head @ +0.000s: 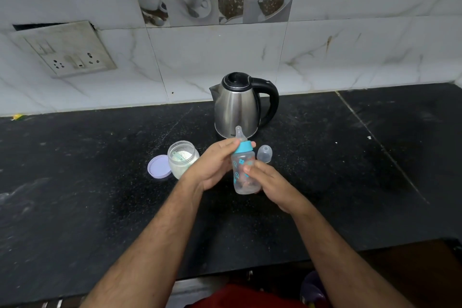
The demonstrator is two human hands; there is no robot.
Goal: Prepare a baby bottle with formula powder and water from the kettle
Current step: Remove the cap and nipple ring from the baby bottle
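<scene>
Baby bottle [243, 172] held upright above the near middle of the black desk [75, 182], clear of its surface. Right hand [271, 186] wrapped round the lower body, fingers [250, 169] curled against the clear plastic; left hand [216, 165] up at the teal collar [243, 149], thumb and fingertips pinching the ring with the teat [240, 132] above it. Bottle apparently empty, no water or powder to be made out inside.

Just left of the hands, open formula jar [182, 159], white powder and a pale green scoop [180, 156] inside, lilac lid [158, 166] lying flat beside it on the far-left side. Clear dome cap [264, 154] resting on the desk just right of the bottle. Steel kettle [238, 106] standing farther back, lid down, black handle to the right.

Step in hand, by the look of it: collar being unscrewed to open the bottle for filling.

Risks from here. Left wrist close beside the open jar: one outward swing enough to tip it and spill powder across the desk. Smooth, light bottle gripped low while twisted at the top: a stiff thread giving way suddenly, and a slip from the right hand likely. Collar and teat, once off, liable to land teat-down on the speckled desk and pick up dirt. Dome cap near the right hand, easily knocked and rolled. Kettle possibly hot: scalding or overfilling a narrow neck if poured in haste.
</scene>
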